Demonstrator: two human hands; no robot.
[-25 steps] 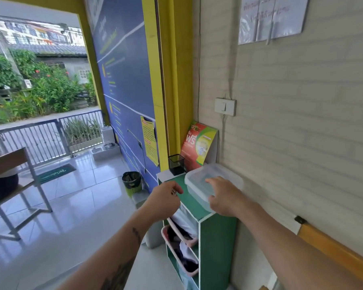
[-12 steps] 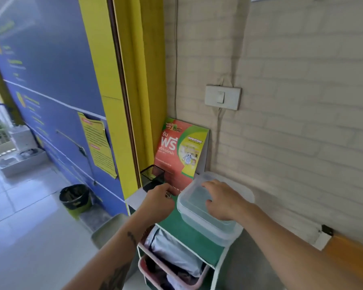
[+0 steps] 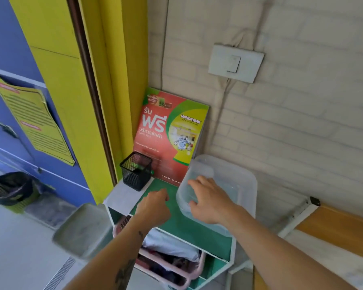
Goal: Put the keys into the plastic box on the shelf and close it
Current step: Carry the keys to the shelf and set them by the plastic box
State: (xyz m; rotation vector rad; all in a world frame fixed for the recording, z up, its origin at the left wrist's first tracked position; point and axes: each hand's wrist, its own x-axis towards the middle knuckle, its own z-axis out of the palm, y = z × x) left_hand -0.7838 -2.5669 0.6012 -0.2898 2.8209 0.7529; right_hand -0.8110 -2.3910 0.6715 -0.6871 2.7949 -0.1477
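Observation:
A clear plastic box [image 3: 241,181] with its lid on stands at the right of the green shelf top [image 3: 189,229], against the brick wall. My right hand [image 3: 212,199] lies on the lid, fingers and thumb curled over its left edge. Just left of the box, my left hand [image 3: 155,208] hovers over the shelf top, closed into a fist. The keys are hidden inside that fist.
A black mesh pen cup [image 3: 136,170] and a red leaflet [image 3: 159,132] stand at the back of the shelf. A pink basket [image 3: 176,266] of cloth fills the compartment below. A grey bin [image 3: 84,229] sits on the floor to the left, a wooden bench [image 3: 340,227] to the right.
The view has moved closer and tilted down onto the shelf. My right hand has shifted toward the lid's left edge. My left fist has come over the shelf top, nearer the box.

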